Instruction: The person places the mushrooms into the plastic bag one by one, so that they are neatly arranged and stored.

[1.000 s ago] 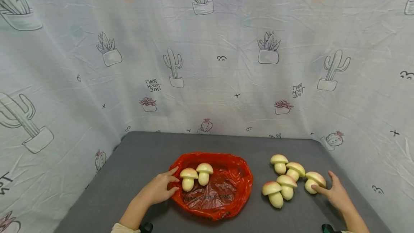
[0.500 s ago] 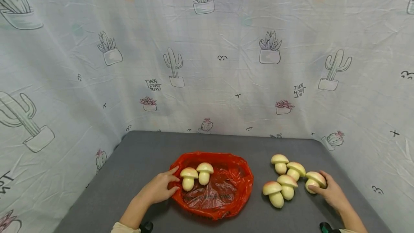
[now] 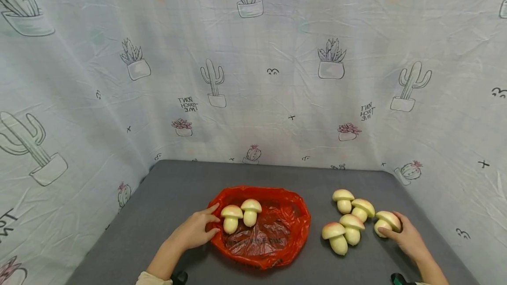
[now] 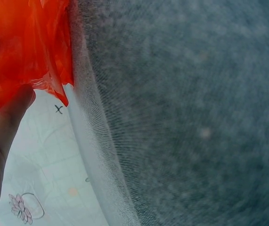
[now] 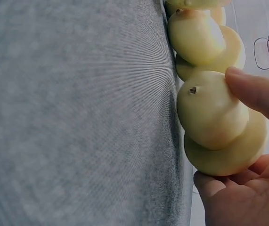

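My left hand [image 3: 195, 229] holds the left rim of a red plastic bag [image 3: 291, 250] spread open on the table; in the left wrist view the thumb [image 4: 12, 115] lies against the red plastic [image 4: 26, 42]. Two toy mushrooms [image 3: 231, 219] stand inside it, on the left. My right hand [image 3: 409, 237] grips another mushroom [image 3: 387, 221] at the right, still on the table. In the right wrist view its thumb [image 5: 254, 92] is on the pale stem [image 5: 209, 110], and the other fingers curl under the cap [image 5: 226, 162].
Several more mushrooms [image 3: 351, 228] lie in a cluster just left of my right hand. The dark grey table [image 3: 174, 179] meets a pale curtain printed with cacti [image 3: 273, 113] at its back and sides.
My right hand's spread fingers have drawn in and taken hold of the rightmost mushroom. The left hand and red bag have stayed put.
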`<control>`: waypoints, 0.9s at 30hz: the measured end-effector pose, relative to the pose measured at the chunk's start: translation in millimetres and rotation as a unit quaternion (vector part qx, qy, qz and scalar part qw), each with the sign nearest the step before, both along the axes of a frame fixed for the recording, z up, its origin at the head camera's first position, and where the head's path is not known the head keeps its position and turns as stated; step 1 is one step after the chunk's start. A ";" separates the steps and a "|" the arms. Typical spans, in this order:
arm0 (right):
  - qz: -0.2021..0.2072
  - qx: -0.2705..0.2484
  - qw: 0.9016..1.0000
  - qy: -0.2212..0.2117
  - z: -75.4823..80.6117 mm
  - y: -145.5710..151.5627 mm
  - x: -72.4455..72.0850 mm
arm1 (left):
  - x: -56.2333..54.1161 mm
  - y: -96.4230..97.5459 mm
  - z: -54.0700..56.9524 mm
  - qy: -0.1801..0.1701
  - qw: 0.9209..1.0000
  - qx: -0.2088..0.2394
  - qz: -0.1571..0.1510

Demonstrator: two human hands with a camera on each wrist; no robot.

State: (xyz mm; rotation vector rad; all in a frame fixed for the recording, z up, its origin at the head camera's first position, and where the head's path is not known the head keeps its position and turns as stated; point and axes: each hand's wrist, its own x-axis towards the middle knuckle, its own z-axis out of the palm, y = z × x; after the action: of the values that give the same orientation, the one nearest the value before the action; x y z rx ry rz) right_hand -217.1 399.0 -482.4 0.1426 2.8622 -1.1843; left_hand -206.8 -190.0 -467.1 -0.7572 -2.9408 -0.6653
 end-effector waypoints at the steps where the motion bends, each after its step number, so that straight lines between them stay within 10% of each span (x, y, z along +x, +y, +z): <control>1: -0.001 -0.001 1.000 0.000 0.3 0.0 0.4 | 0.0 0.0 0.1 0.000 1.000 -0.001 0.001; 16: -0.010 -0.093 0.993 0.072 24.7 -13.2 12.4 | -1.0 1.1 1.6 -0.009 1.000 0.002 0.003; 27: 0.082 -0.183 0.966 0.164 53.1 -62.4 14.3 | -0.3 0.7 1.2 -0.007 1.000 0.004 0.001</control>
State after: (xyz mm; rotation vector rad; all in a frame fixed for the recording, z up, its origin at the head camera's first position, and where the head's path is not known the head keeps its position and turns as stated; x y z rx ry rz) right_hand -202.9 336.5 -429.2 -0.3255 2.7679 -1.8150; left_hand -207.1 -189.3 -465.9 -0.7511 -2.9498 -0.6853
